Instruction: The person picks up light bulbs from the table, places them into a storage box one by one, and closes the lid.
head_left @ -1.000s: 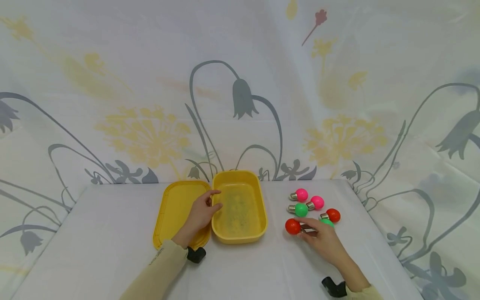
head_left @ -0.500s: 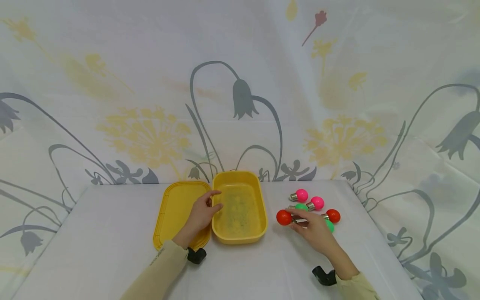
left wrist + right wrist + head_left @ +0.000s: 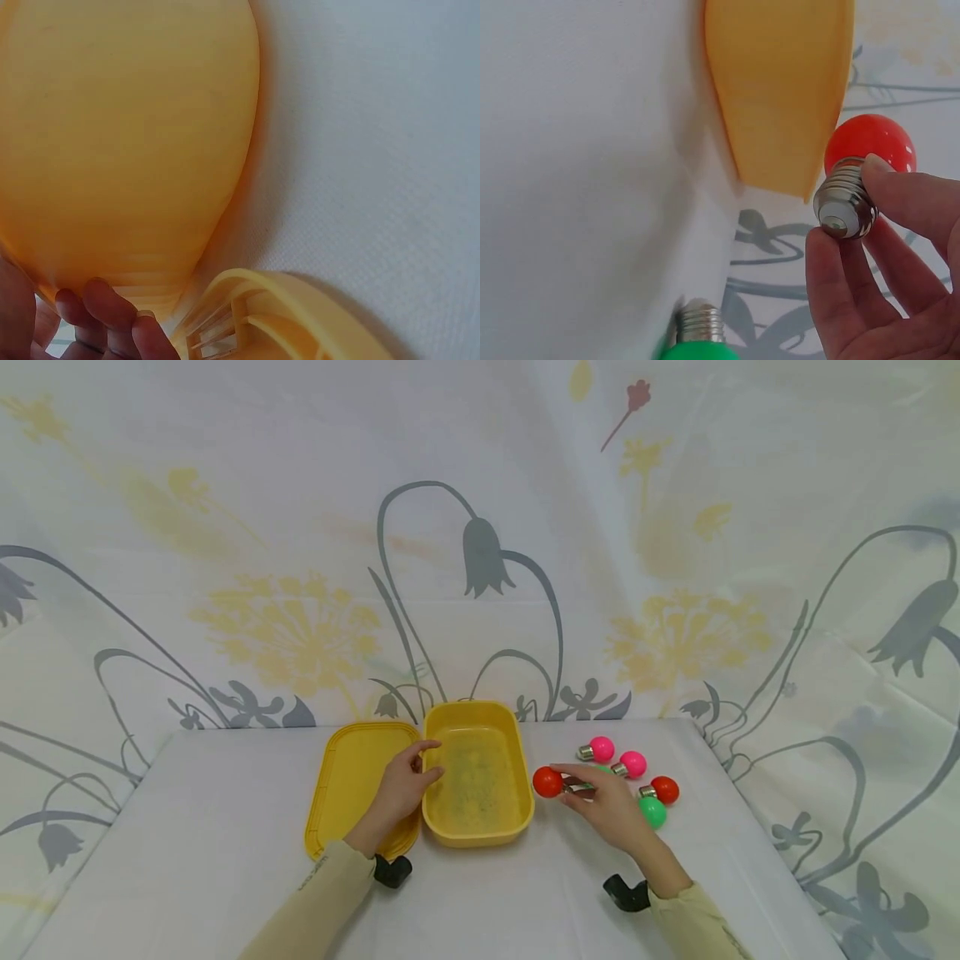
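Observation:
The right hand (image 3: 611, 810) pinches a red light bulb (image 3: 547, 782) by its silver screw base, just right of the yellow plastic box (image 3: 480, 841). In the right wrist view the thumb lies on the metal threads and the fingers support the base from below; the red globe (image 3: 870, 142) points away. At the box's left rim rests the left hand (image 3: 401, 785), its thumb and index finger reaching over the edge. The left wrist view has its curled fingers (image 3: 109, 307) against the outer wall. Under that wrist lies the yellow lid (image 3: 360, 777).
Right of the box lie two pink bulbs (image 3: 602, 749), another red bulb (image 3: 665, 790) and a green bulb (image 3: 652, 812). A second green bulb (image 3: 701, 349) is mostly hidden behind the right hand in the head view. A flower-patterned cloth (image 3: 480, 610) hangs behind the white table.
The right hand has carried the red bulb left and slightly away from the body, from beside the other bulbs to the box's right edge. The left hand has stayed in place.

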